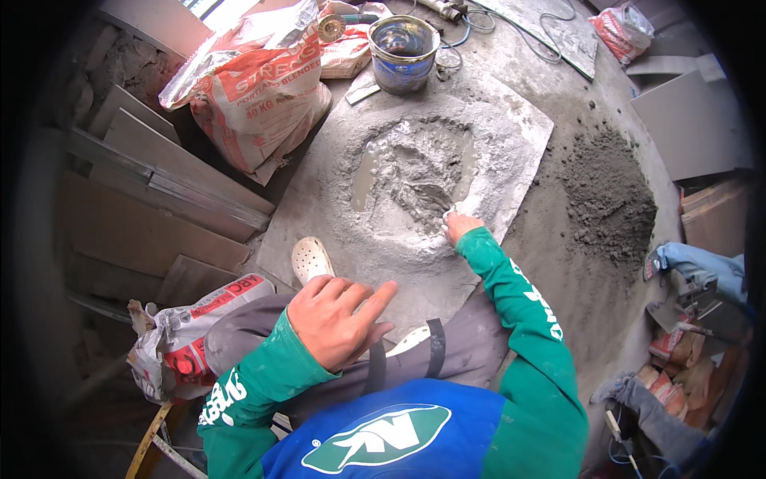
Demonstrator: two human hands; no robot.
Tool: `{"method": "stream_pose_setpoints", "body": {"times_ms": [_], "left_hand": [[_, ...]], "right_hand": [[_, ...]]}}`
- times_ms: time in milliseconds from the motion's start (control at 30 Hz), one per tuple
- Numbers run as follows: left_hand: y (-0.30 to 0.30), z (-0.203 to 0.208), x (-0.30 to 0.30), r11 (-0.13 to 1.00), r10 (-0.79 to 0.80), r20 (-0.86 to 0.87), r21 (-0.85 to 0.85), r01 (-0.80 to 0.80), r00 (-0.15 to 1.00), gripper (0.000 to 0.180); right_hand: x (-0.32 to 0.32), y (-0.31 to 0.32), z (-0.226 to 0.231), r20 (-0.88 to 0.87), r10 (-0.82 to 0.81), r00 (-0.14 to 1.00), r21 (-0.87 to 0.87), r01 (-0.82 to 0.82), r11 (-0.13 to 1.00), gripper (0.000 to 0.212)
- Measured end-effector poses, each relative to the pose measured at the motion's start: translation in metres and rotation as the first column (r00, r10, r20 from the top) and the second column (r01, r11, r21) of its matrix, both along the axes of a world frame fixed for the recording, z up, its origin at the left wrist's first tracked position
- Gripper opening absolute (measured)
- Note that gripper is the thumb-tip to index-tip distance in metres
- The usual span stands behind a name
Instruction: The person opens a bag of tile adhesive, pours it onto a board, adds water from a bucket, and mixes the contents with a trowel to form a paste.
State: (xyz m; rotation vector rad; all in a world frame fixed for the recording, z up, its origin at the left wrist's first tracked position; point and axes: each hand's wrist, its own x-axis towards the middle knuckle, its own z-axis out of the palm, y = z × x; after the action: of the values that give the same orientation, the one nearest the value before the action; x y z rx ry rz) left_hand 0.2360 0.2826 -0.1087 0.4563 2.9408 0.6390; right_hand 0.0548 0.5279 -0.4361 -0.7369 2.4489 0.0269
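At centre, I'm clamping my right hand (463,227) on a trowel-like tool (432,197), ideally folding wet mix (408,164) gently inward; my left hand (339,310) is hovering, fingers apart.

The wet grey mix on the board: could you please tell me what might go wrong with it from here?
Watery pools lie against the powder ring; a push could breach it and let liquid run across the board. The bare right hand is right beside the wet mix, so splashes might irritate the skin. Slurry might also enter the perforated clog nearby.
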Motion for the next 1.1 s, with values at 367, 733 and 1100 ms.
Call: {"method": "stream_pose_setpoints", "body": {"times_ms": [367, 733, 1100], "left_hand": [[0.008, -0.001, 0.007, 0.999, -0.038, 0.054, -0.008, 0.039, 0.998, 0.058], [0.004, 0.000, 0.014, 0.995, -0.058, 0.009, 0.077, 0.057, 0.998, 0.050], [0.008, -0.004, -0.007, 0.996, -0.085, 0.084, -0.025, 0.087, 0.993, 0.053]], "right_hand": [[-0.030, -0.052, -0.049, -0.092, -0.185, 0.978, -0.124, 0.173, 0.977, 0.022], [-0.100, -0.001, -0.024, -0.174, -0.335, 0.926, -0.058, 0.330, 0.942, 0.037], [0.012, -0.014, 0.012, -0.043, -0.234, 0.971, -0.115, 0.228, 0.967, 0.039]]}}
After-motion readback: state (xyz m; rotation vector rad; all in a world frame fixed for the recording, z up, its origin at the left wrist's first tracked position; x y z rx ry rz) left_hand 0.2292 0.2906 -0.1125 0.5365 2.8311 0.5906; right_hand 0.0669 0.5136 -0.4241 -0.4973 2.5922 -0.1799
